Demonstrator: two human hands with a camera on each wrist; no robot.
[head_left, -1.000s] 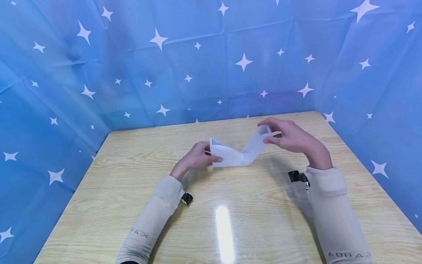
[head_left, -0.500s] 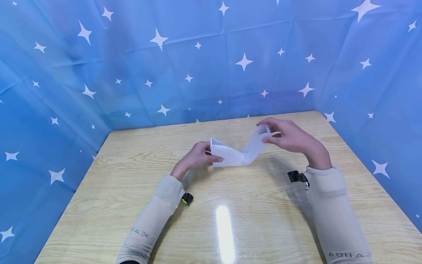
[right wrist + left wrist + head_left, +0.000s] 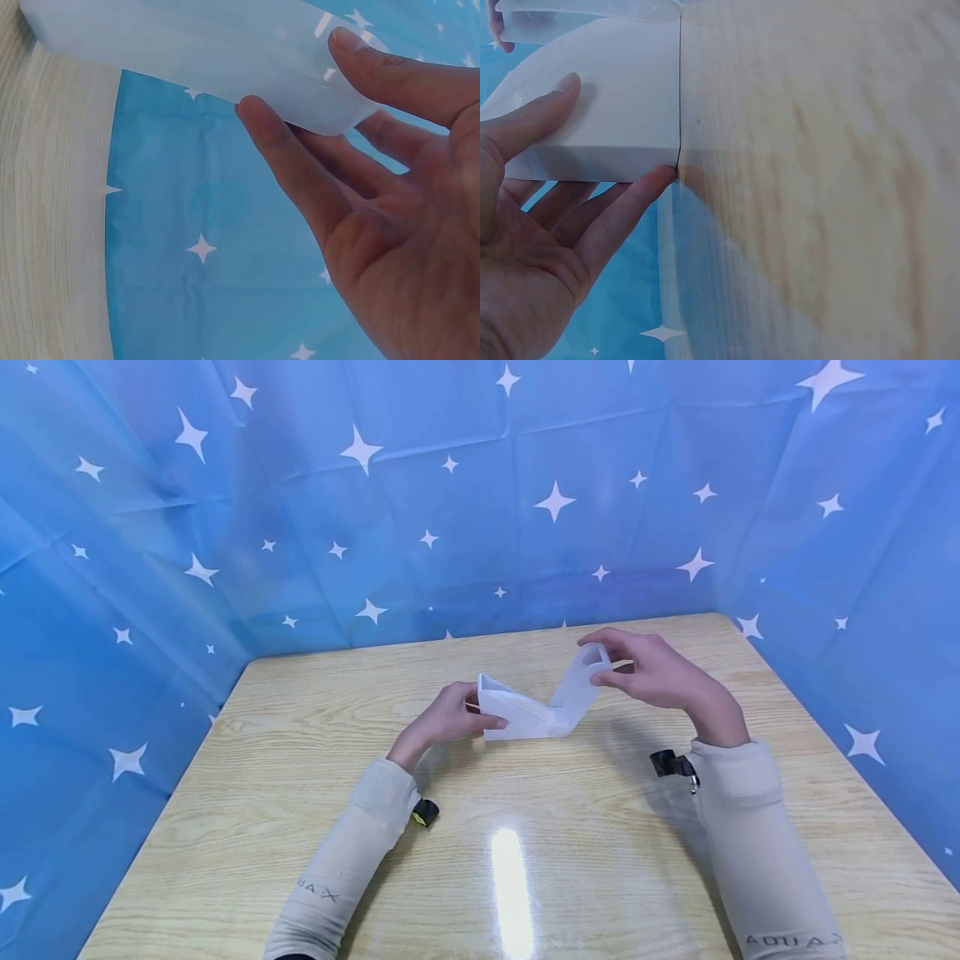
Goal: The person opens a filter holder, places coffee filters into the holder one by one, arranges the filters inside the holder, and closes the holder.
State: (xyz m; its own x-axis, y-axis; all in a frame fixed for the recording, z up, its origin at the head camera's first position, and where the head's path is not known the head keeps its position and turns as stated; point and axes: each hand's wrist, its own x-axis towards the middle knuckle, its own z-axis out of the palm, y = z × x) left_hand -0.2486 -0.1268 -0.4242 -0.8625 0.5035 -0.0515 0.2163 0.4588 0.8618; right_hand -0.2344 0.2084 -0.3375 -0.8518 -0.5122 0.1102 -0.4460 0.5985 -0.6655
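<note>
A white plastic case (image 3: pixel 519 717) with a translucent hinged lid (image 3: pixel 576 692) sits on the table's far half, its lid swung up and tilted to the right. My left hand (image 3: pixel 447 713) grips the case's left end; in the left wrist view the thumb lies on the white side wall (image 3: pixel 622 94) and the fingers reach along the end face. By the lid's raised end, my right hand (image 3: pixel 660 672) pinches the lid between thumb and fingers. The right wrist view shows the same clear lid (image 3: pixel 187 52) between them. The case's inside is mostly hidden.
The wooden table (image 3: pixel 315 827) ends at a blue star-patterned curtain (image 3: pixel 420 502) behind and on both sides. Black wrist-worn devices hang below each sleeve, one at the left cuff (image 3: pixel 425 812) and one at the right cuff (image 3: pixel 666 763). A bright light reflection lies near the front.
My right hand has shifted slightly left, bringing the lid a little more upright. The left hand and the white case have stayed in place.
</note>
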